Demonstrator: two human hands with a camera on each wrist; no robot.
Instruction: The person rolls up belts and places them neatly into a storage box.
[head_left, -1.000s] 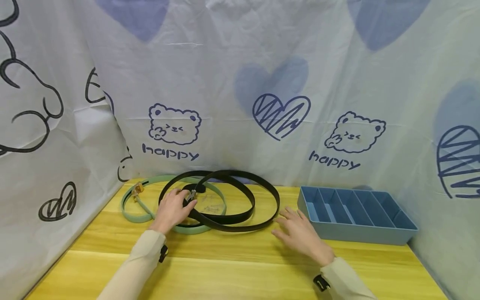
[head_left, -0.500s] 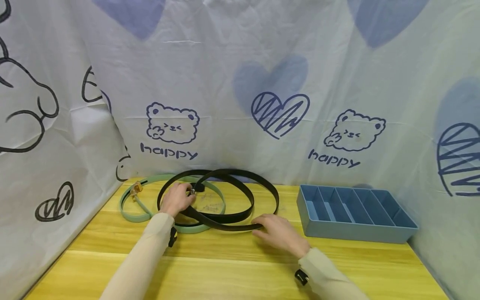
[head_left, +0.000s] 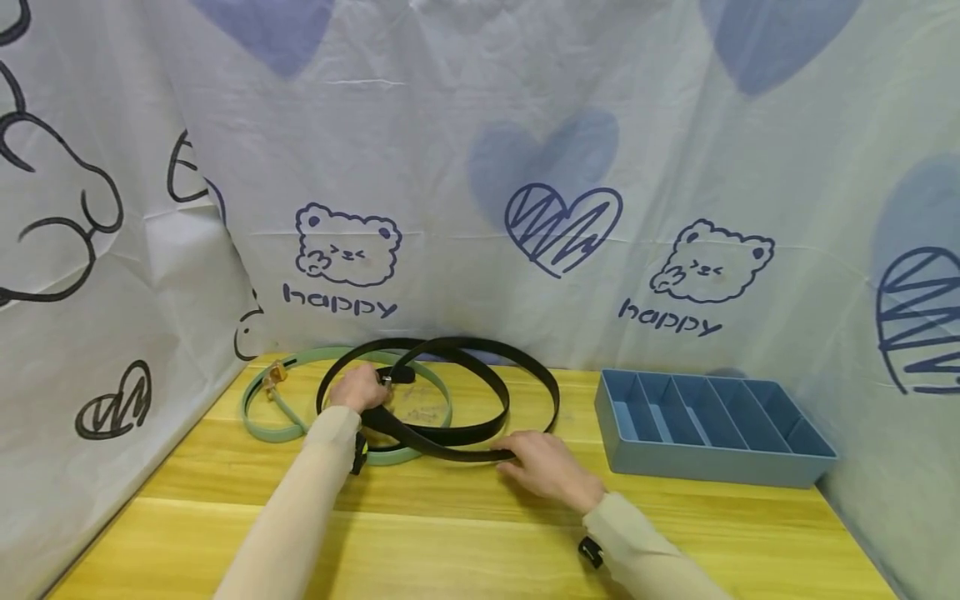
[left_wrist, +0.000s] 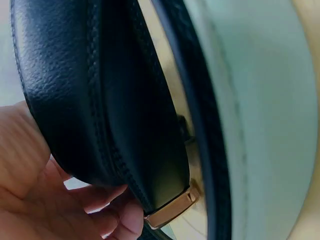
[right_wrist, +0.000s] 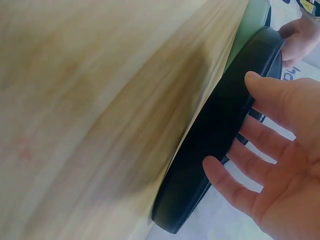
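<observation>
White cloth [head_left: 435, 167] is hanging across the top of the head view, hearts and bears printed on it, probably serving as a backdrop. Yellow wood table [head_left: 450, 533] is filling the bottom, carrying everything. Blue tray [head_left: 712, 465] is sitting at the right, slots facing up, likely so they can be reached from above; it's lying well apart from the belts.

Black belt [head_left: 453, 455] is standing on edge left of center in wide, overlapping loops, its stiffness probably holding the curves open. I can't tell whether that's one strap or two. Green belt [left_wrist: 272, 115] is looping around at the left, partly hidden by the black loops, also resting on edge.

Right hand [head_left: 551, 468], just below center right, is lightly pinching the near stretch of black strap, fingers only slightly bent, digits on both faces; that's presumably steadying the loop against springing. Left hand [head_left: 360, 388], left of center, is gripping the black belt beside its buckle, fingers curled in close; probably that end is being picked because it's the firm, heavy bit. Its thumb isn't showing clearly.

Black wristband [head_left: 591, 551] is sitting below the right cuff. Gold buckle [head_left: 274, 375] is resting at far left on the green belt, nobody touching it. Silver buckle [head_left: 386, 381] is poking out right at the left fingertips.
</observation>
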